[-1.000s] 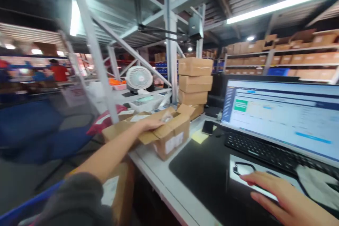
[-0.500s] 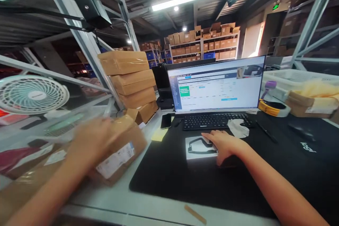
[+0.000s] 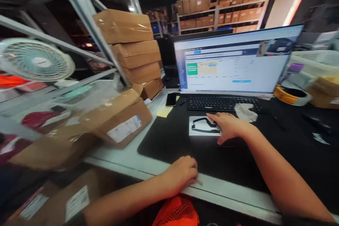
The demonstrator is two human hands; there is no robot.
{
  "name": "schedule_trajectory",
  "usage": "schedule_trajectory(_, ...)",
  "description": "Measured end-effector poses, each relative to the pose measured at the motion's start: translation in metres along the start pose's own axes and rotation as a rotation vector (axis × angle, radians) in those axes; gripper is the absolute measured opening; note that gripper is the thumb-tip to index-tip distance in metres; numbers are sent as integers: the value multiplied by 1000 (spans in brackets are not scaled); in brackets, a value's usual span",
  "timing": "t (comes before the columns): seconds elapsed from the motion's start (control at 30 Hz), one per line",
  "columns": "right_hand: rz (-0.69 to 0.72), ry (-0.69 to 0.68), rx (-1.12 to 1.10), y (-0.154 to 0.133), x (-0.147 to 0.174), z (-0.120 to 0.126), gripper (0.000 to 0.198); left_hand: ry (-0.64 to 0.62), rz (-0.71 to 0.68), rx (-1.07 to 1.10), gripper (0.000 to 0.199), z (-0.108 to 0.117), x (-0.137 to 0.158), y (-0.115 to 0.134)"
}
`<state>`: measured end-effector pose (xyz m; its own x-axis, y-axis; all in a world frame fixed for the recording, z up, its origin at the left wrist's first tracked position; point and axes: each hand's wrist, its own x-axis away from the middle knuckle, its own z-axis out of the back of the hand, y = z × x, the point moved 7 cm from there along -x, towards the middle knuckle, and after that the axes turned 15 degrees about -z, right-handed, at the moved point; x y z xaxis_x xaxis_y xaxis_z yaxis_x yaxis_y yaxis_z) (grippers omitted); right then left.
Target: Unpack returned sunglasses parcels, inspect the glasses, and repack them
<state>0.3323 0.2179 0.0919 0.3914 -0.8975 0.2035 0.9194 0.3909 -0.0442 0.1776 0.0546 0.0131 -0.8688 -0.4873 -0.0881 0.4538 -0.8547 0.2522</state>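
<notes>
My right hand (image 3: 230,127) lies over the right end of a flat white box (image 3: 194,129) printed with a black frame-like shape. Its fingers rest on the top and its thumb is at the near right corner, gripping the box on the black desk mat (image 3: 169,141). At the front edge of the table, my left hand (image 3: 184,173) has its fingers curled around a thin brown strip (image 3: 199,182), of which only the end sticks out. Behind the white box are a keyboard (image 3: 212,103) and a crumpled white tissue (image 3: 246,112).
A lit monitor (image 3: 225,63) stands behind the keyboard. To the left are a labelled cardboard box (image 3: 124,120), stacked cartons (image 3: 135,54) and a fan (image 3: 37,60). A phone (image 3: 171,99) lies by a yellow note (image 3: 164,112). A tape roll (image 3: 291,95) sits right.
My left hand has left the labelled cardboard box and come right to the brown strip at the table edge. My right hand stays on the white box. The view has tilted down.
</notes>
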Motion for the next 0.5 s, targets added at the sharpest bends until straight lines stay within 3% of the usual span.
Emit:
schedule_trajectory(0.1,-16,3,28,6,-5,-10,124,23,-147,-234,5,6,2,14)
schedule_trajectory(0.17,-32,22,22,12,-12,-16,121,112,-152,-392,11,34,8,11)
schedule_trajectory(0.23,-28,24,9,15,-18,-21,121,261,8,-551,22,93,25,-5)
schedule_trajectory(0.3,-21,9,6,17,-20,-25,121,426,380,-698,27,175,64,-35)
schedule_trajectory(0.4,-28,-16,15,18,-20,-27,121,641,742,-798,29,289,134,-70)
schedule_trajectory(0.47,-35,-24,21,18,-20,-27,121,698,956,-767,24,337,177,-97)
schedule_trajectory(0.5,-37,-23,21,18,-20,-27,121,688,1041,-718,22,348,194,-111)
